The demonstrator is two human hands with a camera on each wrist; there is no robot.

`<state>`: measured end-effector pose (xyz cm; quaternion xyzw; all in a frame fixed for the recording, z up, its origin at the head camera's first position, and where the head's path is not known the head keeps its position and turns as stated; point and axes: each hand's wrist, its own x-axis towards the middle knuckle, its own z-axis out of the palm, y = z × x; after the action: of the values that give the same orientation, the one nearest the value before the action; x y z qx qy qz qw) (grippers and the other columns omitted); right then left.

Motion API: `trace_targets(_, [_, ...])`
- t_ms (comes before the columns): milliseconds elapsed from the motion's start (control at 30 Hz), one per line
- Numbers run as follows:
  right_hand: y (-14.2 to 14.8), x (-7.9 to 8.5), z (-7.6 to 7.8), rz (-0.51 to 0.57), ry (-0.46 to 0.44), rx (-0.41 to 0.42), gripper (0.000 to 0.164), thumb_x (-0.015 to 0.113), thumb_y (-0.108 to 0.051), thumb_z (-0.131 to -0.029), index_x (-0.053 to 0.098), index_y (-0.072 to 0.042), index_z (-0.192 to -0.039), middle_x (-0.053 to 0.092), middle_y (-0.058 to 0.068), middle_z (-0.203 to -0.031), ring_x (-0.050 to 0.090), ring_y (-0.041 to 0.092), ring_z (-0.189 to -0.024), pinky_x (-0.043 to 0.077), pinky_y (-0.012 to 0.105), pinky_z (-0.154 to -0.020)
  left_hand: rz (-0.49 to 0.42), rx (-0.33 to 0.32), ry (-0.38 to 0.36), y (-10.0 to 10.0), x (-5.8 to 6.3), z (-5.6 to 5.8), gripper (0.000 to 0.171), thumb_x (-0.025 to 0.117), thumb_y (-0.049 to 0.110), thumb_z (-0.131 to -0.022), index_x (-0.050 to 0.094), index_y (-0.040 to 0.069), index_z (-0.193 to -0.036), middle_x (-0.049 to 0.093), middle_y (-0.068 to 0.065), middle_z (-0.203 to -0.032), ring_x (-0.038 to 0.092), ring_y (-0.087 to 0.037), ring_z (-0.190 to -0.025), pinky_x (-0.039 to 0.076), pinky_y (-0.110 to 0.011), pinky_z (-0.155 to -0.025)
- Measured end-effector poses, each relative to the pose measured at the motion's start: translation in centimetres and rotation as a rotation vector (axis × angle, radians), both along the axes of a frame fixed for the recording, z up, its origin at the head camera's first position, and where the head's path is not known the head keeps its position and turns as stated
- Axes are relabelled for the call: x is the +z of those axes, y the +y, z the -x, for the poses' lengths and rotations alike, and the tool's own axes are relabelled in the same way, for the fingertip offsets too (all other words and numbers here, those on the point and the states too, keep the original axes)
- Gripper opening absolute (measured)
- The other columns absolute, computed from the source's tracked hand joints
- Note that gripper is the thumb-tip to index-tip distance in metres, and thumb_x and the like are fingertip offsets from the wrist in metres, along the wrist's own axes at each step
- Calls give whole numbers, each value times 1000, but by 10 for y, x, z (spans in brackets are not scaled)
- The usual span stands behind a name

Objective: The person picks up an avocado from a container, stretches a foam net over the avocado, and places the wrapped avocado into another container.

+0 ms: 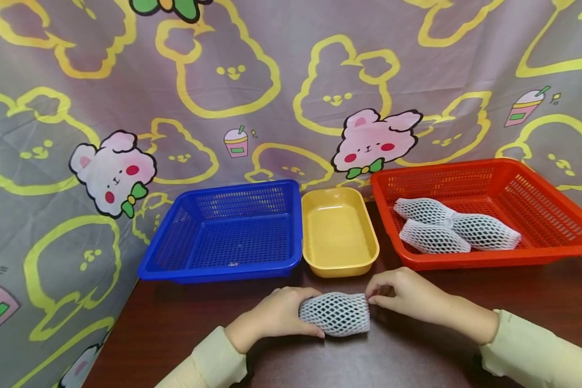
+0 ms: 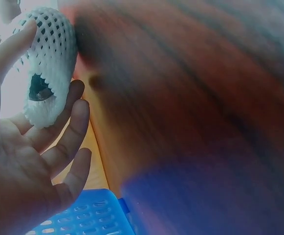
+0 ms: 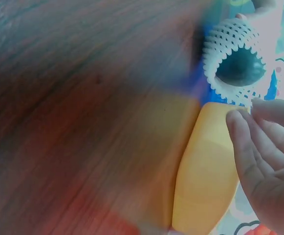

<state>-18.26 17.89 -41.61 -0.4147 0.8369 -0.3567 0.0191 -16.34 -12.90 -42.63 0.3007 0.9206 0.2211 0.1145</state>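
A white foam net sleeve (image 1: pixel 337 314) with a dark green, rounded thing inside lies sideways just above the table's front. My left hand (image 1: pixel 283 313) grips its left end, thumb on the near side and fingers behind. At the other end, my right hand (image 1: pixel 409 296) pinches the sleeve's edge between thumb and index finger. The right wrist view shows that end's wide opening (image 3: pixel 239 67), with the dark thing (image 3: pixel 240 68) deep inside. In the left wrist view, a smaller opening shows a dark bit (image 2: pixel 39 89) of it.
Behind the hands stand a blue basket (image 1: pixel 220 272), a yellow tray (image 1: pixel 340 269) and a red basket (image 1: pixel 494 260). Three similar foam-netted items (image 1: pixel 485 231) lie in the red basket's left part. A patterned cloth (image 1: pixel 271 70) hangs behind the brown table (image 1: pixel 417 358).
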Motion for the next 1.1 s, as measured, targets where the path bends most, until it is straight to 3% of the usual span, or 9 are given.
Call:
trace_targets(133, [-2, 1, -3, -5, -21, -55, 15, 76, -8, -92, 72, -15, -105, 69, -10, -100, 62, 6, -90, 56, 30, -77, -8, -2, -7, 0, -1, 0, 67, 88, 53, -75, 68, 21, -130, 71, 12, -114, 63, -2, -100, 51, -31, -90])
trace_targets(233, [-5, 1, -7, -10, -92, -59, 21, 67, -12, -99, 70, -10, -119, 69, -3, -116, 63, 12, -105, 55, 35, -89, -12, -7, -4, 0, 0, 0, 66, 88, 53, -75, 68, 21, -129, 71, 12, -114, 63, -2, -100, 51, -30, -89])
trace_targets(333, [-10, -2, -10, 3, -202, 2, 37, 65, -24, -102, 62, -6, -134, 64, 8, -131, 62, 19, -115, 54, 36, -92, -11, -11, 2, 0, 0, 0, 66, 88, 52, -75, 68, 21, -129, 71, 12, -113, 63, -2, -99, 52, -30, -89])
trace_targets(400, [-15, -4, -12, -2, -256, 32, 54, 72, -35, -97, 56, -7, -141, 60, 12, -137, 61, 20, -117, 55, 33, -91, -11, -12, 3, 0, 1, 0, 66, 88, 52, -75, 68, 21, -129, 71, 12, -113, 63, -2, -99, 52, -31, -89])
trace_targets(500, [-22, -9, -14, -35, -241, 57, 79, 84, -43, -84, 50, -9, -147, 56, 13, -140, 58, 21, -118, 54, 35, -93, -6, -12, 6, -1, 3, 0, 66, 88, 52, -75, 68, 21, -130, 71, 12, -114, 63, -3, -100, 52, -33, -89])
trace_targets(567, [-26, -12, -15, -74, -186, 49, 84, 89, -43, -79, 49, -12, -147, 57, 9, -138, 57, 20, -119, 51, 39, -98, -4, -10, 4, -1, 4, 0, 66, 88, 52, -75, 68, 21, -130, 71, 11, -115, 63, -3, -101, 51, -35, -90])
trace_targets(700, [-33, -15, -16, -102, -148, 51, 85, 91, -35, -77, 49, -14, -147, 58, 8, -137, 57, 22, -120, 48, 44, -100, -6, -4, 3, -3, 6, -1, 67, 90, 50, -74, 67, 21, -131, 70, 10, -115, 63, -4, -102, 51, -36, -90])
trace_targets(967, [-38, -16, -13, -86, -121, 91, 83, 90, -29, -78, 49, -11, -148, 59, 8, -136, 57, 19, -119, 49, 40, -99, -1, 5, -13, -13, 6, -1, 73, 90, 50, -75, 65, 19, -136, 69, 8, -121, 62, -5, -106, 51, -34, -93])
trace_targets(1100, [-39, -16, -11, -66, -126, 111, 79, 90, -27, -78, 51, -10, -145, 60, 6, -132, 57, 18, -116, 49, 39, -98, -17, 9, -29, -17, 5, -1, 74, 90, 48, -75, 64, 18, -137, 68, 10, -115, 61, -5, -97, 51, -30, -87])
